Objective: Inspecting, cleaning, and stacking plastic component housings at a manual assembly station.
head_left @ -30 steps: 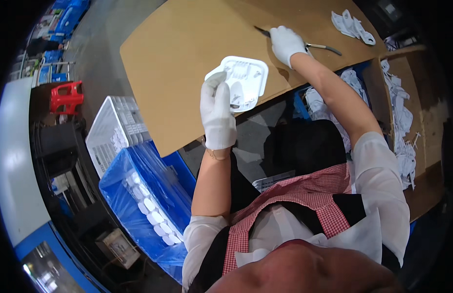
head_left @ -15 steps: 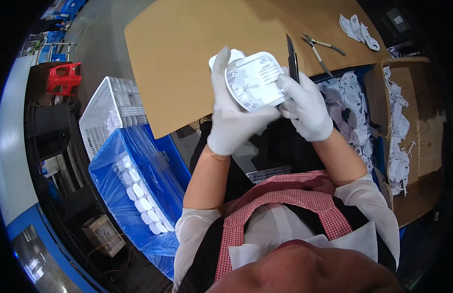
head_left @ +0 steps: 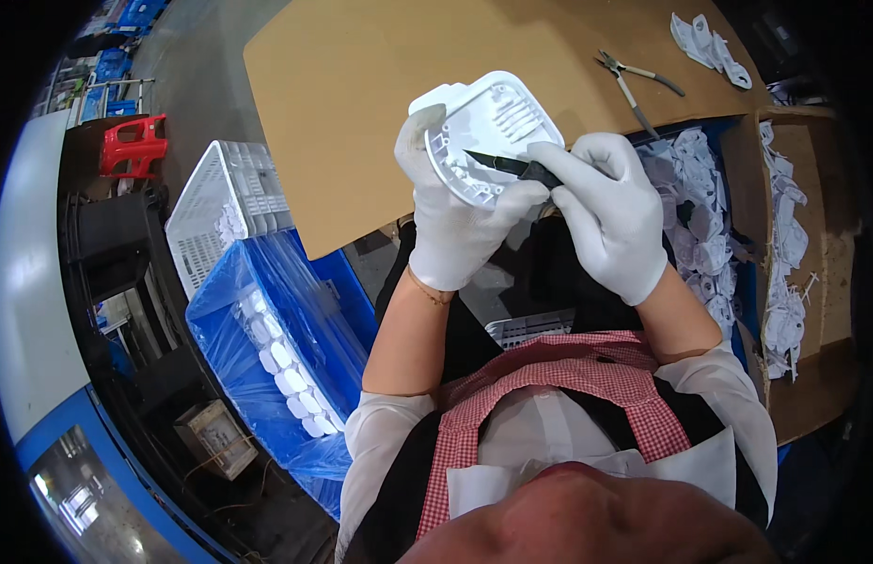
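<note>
Since half-second-earlier frame, blade swung from upright beside white plastic housing (head_left: 488, 136) to flat across it. Left hand (head_left: 452, 221) cups housing above cardboard edge; right hand (head_left: 601, 207) pinches black knife (head_left: 507, 165), long axis pointing left into housing.

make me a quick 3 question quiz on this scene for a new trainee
1. True or false: the left hand holds the white plastic part up above the brown board.
2. What does the right hand hold against the part?
A. the pliers
B. a dark blade
C. a red stool
3. Fill in: the pliers lie on the ______, touched by neither hand.

Key
1. True.
2. B, the dark blade, with its tip on the ribbed inner face of the part.
3. Brown board, on the person's right side of it.
</note>
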`<move>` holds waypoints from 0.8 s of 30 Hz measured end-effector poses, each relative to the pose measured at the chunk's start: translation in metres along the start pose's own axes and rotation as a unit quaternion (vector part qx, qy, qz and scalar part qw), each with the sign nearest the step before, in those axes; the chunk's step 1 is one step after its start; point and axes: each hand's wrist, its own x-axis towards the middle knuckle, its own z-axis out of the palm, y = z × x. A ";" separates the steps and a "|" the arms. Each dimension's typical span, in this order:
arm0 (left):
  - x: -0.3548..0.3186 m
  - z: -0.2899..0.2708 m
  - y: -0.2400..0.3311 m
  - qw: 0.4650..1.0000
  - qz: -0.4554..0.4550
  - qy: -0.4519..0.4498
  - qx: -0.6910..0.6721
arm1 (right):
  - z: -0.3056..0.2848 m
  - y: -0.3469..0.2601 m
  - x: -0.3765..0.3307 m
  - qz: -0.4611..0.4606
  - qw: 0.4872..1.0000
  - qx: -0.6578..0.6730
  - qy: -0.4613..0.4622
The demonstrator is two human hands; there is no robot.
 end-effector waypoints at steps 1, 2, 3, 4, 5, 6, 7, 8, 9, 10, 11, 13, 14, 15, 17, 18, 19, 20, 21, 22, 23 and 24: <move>0.000 0.002 0.000 0.999 -0.022 0.012 -0.040 | 0.001 0.002 0.000 0.004 1.000 0.006 0.002; 0.000 0.003 -0.002 0.999 -0.025 0.011 -0.039 | 0.002 0.004 0.001 0.007 1.000 0.008 0.002; 0.001 0.004 -0.004 1.000 0.007 0.012 -0.018 | 0.000 0.004 0.002 0.003 1.000 0.004 -0.002; 0.000 0.004 -0.005 0.999 0.039 0.014 0.003 | 0.000 0.005 0.002 -0.001 1.000 0.000 -0.005; 0.000 0.003 -0.004 0.999 0.037 0.014 0.004 | 0.001 0.007 0.002 0.000 1.000 0.001 -0.006; 0.001 0.003 -0.003 0.999 0.027 0.011 0.013 | 0.002 0.009 0.002 -0.010 1.000 -0.014 0.007; 0.001 0.003 -0.002 1.000 0.018 0.008 0.022 | 0.002 0.011 0.003 -0.021 0.999 -0.029 0.021; 0.002 0.003 -0.003 1.000 0.017 0.008 0.022 | 0.002 0.013 0.003 -0.020 0.999 -0.029 0.021; 0.002 0.003 -0.004 1.000 0.020 0.005 0.006 | 0.002 0.014 0.003 -0.024 0.999 -0.030 0.022; 0.002 0.004 -0.005 1.000 0.023 0.003 -0.009 | 0.002 0.015 0.003 -0.029 0.999 -0.031 0.022; 0.002 0.004 -0.005 1.000 0.023 0.002 -0.009 | 0.002 0.014 0.002 -0.028 0.999 -0.031 0.022; 0.001 0.006 -0.003 1.000 0.000 0.010 -0.027 | 0.001 0.013 0.002 -0.018 1.000 -0.006 -0.005; 0.001 0.006 -0.002 1.000 0.000 0.010 -0.026 | 0.001 0.013 0.002 -0.018 1.000 -0.005 -0.004; 0.001 0.007 0.000 1.000 -0.010 0.009 -0.028 | 0.002 0.014 0.001 -0.009 1.000 0.001 -0.008; 0.001 0.006 0.001 0.999 -0.019 0.008 -0.030 | 0.003 0.014 0.000 0.000 1.000 0.008 -0.011; 0.001 0.005 0.000 1.000 0.011 0.007 0.023 | 0.004 0.013 -0.001 0.003 1.000 0.011 -0.006; 0.001 0.004 0.000 0.996 0.042 0.006 0.076 | 0.004 0.012 -0.001 0.006 1.000 0.014 -0.002; 0.001 0.005 -0.001 0.996 0.043 0.005 0.076 | 0.004 0.012 -0.001 0.006 1.000 0.013 -0.001; 0.000 0.006 -0.001 0.997 0.043 0.012 0.058 | 0.004 0.012 -0.001 0.007 1.000 0.012 0.002; -0.001 0.007 -0.002 0.998 0.043 0.018 0.040 | 0.004 0.012 -0.001 0.007 1.000 0.010 0.004; -0.002 0.009 -0.002 0.998 0.043 0.019 0.041 | 0.005 0.012 -0.002 0.006 1.000 0.011 0.004; -0.003 0.011 -0.003 0.991 0.071 0.045 0.100 | 0.006 0.013 -0.002 0.011 1.000 -0.002 -0.002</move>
